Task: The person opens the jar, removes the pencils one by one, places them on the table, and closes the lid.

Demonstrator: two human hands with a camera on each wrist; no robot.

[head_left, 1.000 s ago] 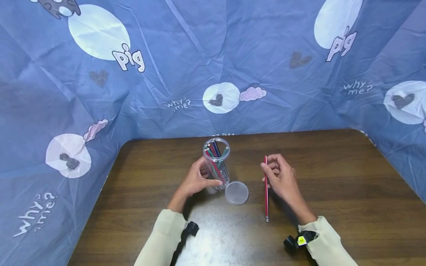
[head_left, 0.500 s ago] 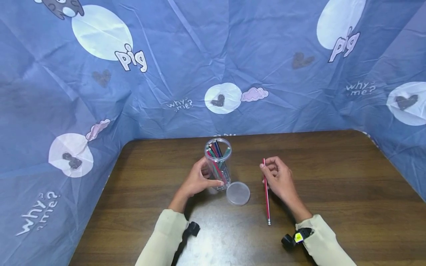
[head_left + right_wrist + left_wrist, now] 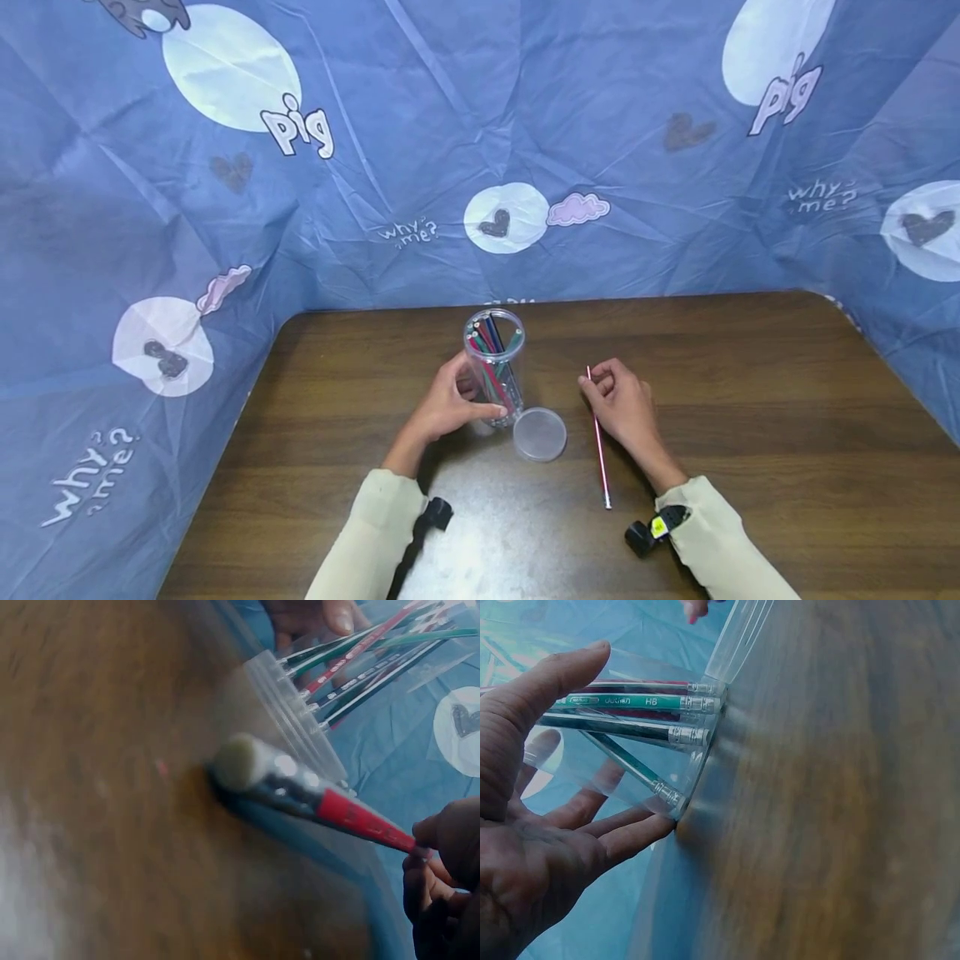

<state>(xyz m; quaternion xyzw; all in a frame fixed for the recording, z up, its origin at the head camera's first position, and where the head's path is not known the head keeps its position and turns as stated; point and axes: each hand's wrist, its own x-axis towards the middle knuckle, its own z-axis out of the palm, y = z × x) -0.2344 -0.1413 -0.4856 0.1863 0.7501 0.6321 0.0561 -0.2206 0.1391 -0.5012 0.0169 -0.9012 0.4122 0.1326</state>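
My left hand (image 3: 442,404) holds a clear plastic jar (image 3: 512,379) standing on the table, with the thumb in front and the fingers behind its lower wall. Inside lean several pencils (image 3: 626,701), red, green and dark; their eraser ends rest at the jar's bottom in the left wrist view. To the right, my right hand (image 3: 624,408) pinches a red pencil (image 3: 602,462) near its far end between thumb and fingers. The pencil's eraser end points back toward me, and in the right wrist view its eraser (image 3: 241,761) looms close to the camera.
A round translucent lid (image 3: 540,434) lies flat on the table just in front of the jar, between the hands. The brown wooden table (image 3: 750,400) ends at a blue printed cloth (image 3: 420,150) at the back and sides. Each wrist wears a black camera (image 3: 640,538).
My right hand has shifted slightly left with the red pencil. Its far end now tips more to the left, and less of its red side shows. The left hand keeps its hold on the jar.
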